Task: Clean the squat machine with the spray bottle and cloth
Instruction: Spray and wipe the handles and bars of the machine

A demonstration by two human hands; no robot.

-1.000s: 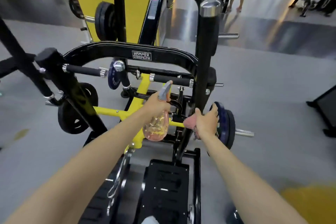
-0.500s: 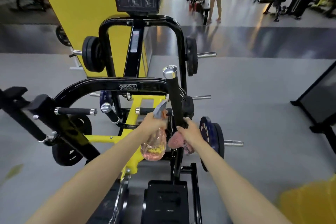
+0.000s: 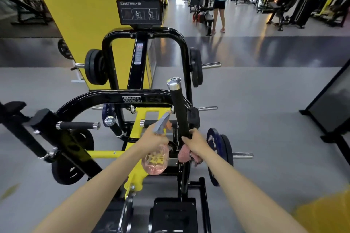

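Observation:
The black and yellow squat machine [image 3: 132,98] fills the middle of the head view. My left hand [image 3: 156,137] grips a clear pink spray bottle [image 3: 156,161] by its neck, its grey nozzle pointing up and right toward the upright black handle [image 3: 179,108]. My right hand [image 3: 196,143] grips the base of that handle with a pink cloth [image 3: 184,155] bunched under the palm. Both hands are close together, just apart.
A blue weight plate [image 3: 214,147] sits on a peg right of my right hand. The black footplate [image 3: 174,213] lies below. A yellow pillar [image 3: 85,15] stands behind the machine. A person [image 3: 220,0] stands far back. A black frame [image 3: 333,100] stands at right.
The view has lifted, showing more of the gym beyond the machine. My right hand with the cloth has slid along the upright handle's lower part. The spray bottle stays in my left hand.

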